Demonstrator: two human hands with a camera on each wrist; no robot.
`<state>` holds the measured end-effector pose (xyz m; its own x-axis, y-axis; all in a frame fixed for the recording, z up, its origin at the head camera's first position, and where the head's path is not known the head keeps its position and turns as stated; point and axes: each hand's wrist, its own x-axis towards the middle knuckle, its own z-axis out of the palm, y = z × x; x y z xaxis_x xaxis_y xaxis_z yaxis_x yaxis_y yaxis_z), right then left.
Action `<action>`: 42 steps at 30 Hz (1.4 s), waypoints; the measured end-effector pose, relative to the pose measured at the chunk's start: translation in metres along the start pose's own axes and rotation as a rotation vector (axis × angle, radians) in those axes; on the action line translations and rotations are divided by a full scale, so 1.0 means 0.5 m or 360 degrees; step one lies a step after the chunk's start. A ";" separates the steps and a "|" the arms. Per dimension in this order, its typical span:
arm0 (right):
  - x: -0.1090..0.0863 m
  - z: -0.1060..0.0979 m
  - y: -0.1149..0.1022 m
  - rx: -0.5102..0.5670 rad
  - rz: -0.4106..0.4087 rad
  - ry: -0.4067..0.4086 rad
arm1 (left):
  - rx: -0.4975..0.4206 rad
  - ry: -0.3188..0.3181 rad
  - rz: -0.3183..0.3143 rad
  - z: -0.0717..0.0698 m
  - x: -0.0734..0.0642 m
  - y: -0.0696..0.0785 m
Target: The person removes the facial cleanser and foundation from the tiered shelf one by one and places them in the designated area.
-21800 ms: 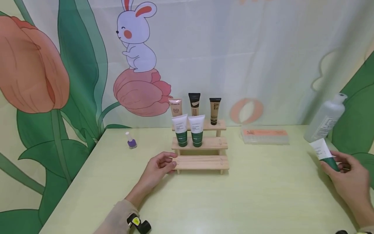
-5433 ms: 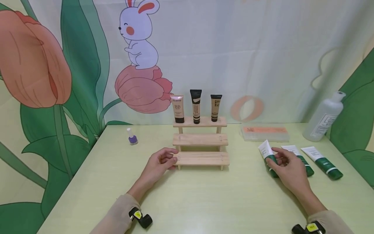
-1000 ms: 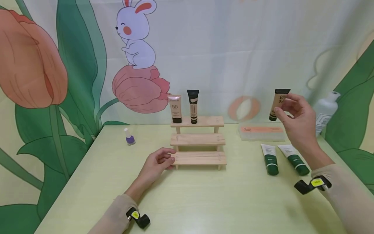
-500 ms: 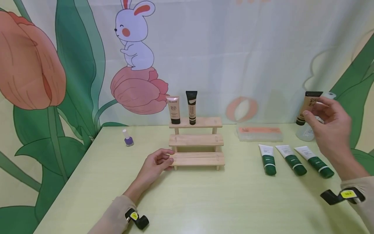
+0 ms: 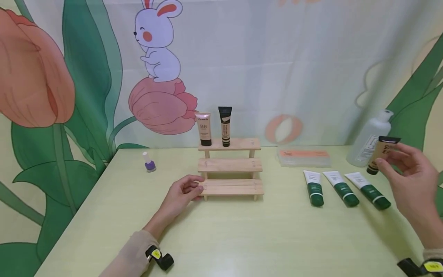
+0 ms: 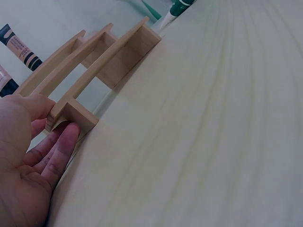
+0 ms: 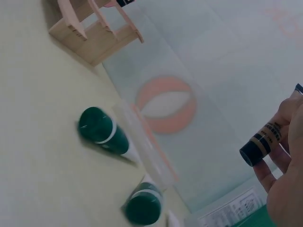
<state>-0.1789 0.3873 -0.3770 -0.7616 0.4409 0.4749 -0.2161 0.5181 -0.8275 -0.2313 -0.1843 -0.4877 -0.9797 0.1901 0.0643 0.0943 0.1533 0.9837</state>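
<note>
At the right of the head view my right hand (image 5: 413, 173) pinches a small tan tube (image 5: 380, 156) with a black crimped end and black cap, cap down. It is in front of the white pump-less bottle (image 5: 368, 140). My left hand (image 5: 180, 194) grips the left end of the lowest step of a three-tier wooden stand (image 5: 230, 165); in the left wrist view the thumb is above that step (image 6: 106, 61) and fingers are under it. On the top step stand a pink BB cream tube (image 5: 205, 130) and a slim black-and-tan tube (image 5: 225, 129).
Three white-and-green tubes, the left one (image 5: 313, 188), the middle one (image 5: 342, 188) and the right one (image 5: 368, 190), lie side by side on the table (image 5: 242, 238). Behind them is a flat clear box (image 5: 304, 157). A purple nail polish bottle (image 5: 149, 163) stands at left.
The white-and-green tubes went from stand and right hand to lying on the table. My right hand took the tan tube off the top step, carried it right and lowered it. Left hand stayed.
</note>
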 end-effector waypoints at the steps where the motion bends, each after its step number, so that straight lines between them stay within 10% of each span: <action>1: -0.009 -0.004 0.009 0.0029 0.0005 0.0007 | -0.0005 -0.0004 -0.0002 0.001 0.001 -0.001; 7: -0.064 -0.028 0.051 0.0128 0.0178 0.0074 | -0.0013 -0.0004 0.0006 0.012 0.007 -0.001; 16: -0.142 -0.062 0.117 -0.0158 0.0491 0.0047 | 0.0018 0.0008 -0.0009 0.015 0.008 0.005; 42: -0.222 -0.088 0.201 -0.0808 0.0343 -0.0355 | 0.0011 0.0017 -0.0036 0.003 0.001 0.001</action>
<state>-0.0893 0.4229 -0.4998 -0.8778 0.4389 0.1920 0.2352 0.7440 -0.6254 -0.2314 -0.1827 -0.4876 -0.9834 0.1759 0.0440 0.0733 0.1642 0.9837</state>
